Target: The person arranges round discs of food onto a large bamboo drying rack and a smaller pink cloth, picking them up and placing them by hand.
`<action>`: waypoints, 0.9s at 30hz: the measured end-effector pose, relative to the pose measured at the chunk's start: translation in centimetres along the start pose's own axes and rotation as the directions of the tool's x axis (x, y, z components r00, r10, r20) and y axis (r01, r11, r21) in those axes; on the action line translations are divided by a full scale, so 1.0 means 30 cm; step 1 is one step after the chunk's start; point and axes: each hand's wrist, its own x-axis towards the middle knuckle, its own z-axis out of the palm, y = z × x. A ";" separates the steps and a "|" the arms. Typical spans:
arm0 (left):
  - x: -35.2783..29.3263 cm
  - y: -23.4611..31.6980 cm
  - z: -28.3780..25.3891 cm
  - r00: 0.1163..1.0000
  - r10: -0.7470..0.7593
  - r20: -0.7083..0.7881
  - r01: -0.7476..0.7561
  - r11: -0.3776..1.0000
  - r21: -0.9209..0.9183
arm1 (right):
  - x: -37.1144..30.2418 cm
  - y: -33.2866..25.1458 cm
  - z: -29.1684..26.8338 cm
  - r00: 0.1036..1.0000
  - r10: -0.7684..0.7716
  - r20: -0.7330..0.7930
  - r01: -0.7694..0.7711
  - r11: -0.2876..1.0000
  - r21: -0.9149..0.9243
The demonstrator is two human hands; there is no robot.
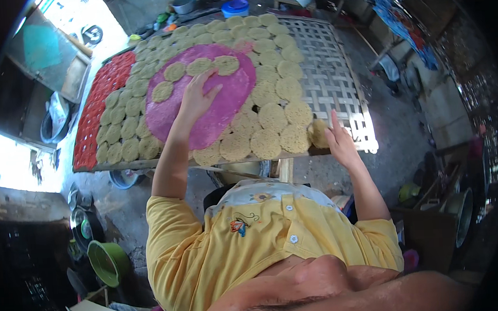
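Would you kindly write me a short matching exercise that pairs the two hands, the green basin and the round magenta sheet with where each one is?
Column one
1. Left hand
2. Right hand
3. Green basin
4. Round magenta sheet

Column two
A. At the lower left of the picture, well away from the woven rack
B. On the rack, with tan discs around it and a few on top
C. Above the magenta sheet, fingers pointing toward its far side
D. At the rack's near right side, beside a single tan disc

Pairs: 1-C, 2-D, 3-A, 4-B
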 end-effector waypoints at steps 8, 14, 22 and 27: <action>0.116 -0.366 -0.029 0.888 -0.423 -0.182 0.461 0.819 0.342 | 0.153 -0.148 0.012 0.861 -0.413 -0.296 0.235 0.840 -0.489; 0.308 -0.307 0.049 0.843 -0.527 -0.107 0.489 0.669 0.560 | 0.573 -0.377 0.260 0.863 -0.477 -0.169 0.475 0.878 -0.055; 0.317 -0.398 0.160 0.934 -0.316 0.169 0.159 0.788 0.595 | 0.768 -0.571 0.488 0.898 -0.424 -0.114 0.406 0.901 -0.151; 0.309 -0.365 0.113 0.894 -0.360 0.266 0.137 0.786 0.602 | 0.856 -0.514 0.558 0.902 -0.413 -0.122 0.377 0.894 -0.240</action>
